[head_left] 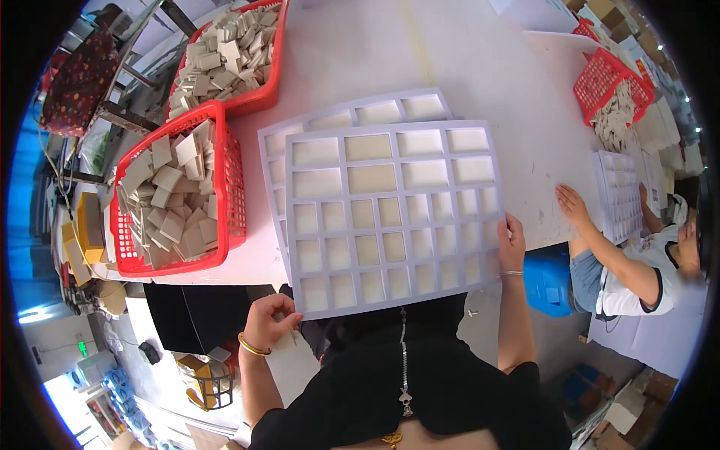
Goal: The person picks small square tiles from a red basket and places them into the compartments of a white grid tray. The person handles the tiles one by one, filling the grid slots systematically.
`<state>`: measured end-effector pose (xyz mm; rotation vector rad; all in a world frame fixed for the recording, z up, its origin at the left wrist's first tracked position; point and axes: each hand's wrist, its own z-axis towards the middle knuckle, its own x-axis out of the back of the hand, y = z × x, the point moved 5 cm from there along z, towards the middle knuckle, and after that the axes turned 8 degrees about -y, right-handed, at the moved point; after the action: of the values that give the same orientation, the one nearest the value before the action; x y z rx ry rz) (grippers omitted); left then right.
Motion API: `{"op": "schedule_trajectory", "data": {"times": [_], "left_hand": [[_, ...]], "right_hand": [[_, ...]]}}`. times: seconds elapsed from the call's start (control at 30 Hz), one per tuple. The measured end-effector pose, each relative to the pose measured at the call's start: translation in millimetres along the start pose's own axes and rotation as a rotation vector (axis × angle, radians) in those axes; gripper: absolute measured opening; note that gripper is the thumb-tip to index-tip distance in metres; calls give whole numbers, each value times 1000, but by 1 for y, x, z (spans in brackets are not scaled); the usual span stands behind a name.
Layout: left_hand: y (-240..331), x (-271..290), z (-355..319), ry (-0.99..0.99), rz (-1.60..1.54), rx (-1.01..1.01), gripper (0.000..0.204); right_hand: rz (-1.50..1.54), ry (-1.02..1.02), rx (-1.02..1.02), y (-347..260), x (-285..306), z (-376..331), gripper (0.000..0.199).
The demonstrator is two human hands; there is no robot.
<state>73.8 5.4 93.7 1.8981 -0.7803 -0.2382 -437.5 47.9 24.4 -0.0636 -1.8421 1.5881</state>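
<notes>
hands grip a pale lilac foam grid tray (390, 217) above the white worktop (465, 67): left hand (268, 321) fingers pinching at seven o'clock, right hand (511, 244) fingers clamped at three o'clock. step judged: lifting; setting down needs level carry.

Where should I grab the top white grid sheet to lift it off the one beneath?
Grip the top grid sheet by its solid border, from the near side. It overhangs the table edge there, leaving room under it. The left hand pinches its near-left corner, the right hand its right edge. The inner ribs look thin.
</notes>
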Motion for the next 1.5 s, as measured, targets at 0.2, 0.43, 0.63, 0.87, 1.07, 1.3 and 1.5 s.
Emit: {"op": "schedule_trajectory", "data": {"times": [0.2,0.43,0.63,0.87,1.07,1.3,1.5], "left_hand": [[25,-25,20,-14,134,-109,20],[77,-145,123,-153,319,-433,20],[130,-148,122,-190,218,-569,20],[141,58,93,545,675,-528,13],[59,282,129,862,944,46,45],[38,297,168,685,876,443,73],[19,311,166,680,749,252,67]], "right_hand": [[58,147,-218,11,51,17,34],[-232,213,-97,118,276,125,44],[-649,549,144,50,347,151,50],[-227,289,248,14,217,126,49],[-39,72,277,-48,128,106,45],[-88,32,305,-98,110,81,46],[-84,5,293,-96,95,80,44]]}}
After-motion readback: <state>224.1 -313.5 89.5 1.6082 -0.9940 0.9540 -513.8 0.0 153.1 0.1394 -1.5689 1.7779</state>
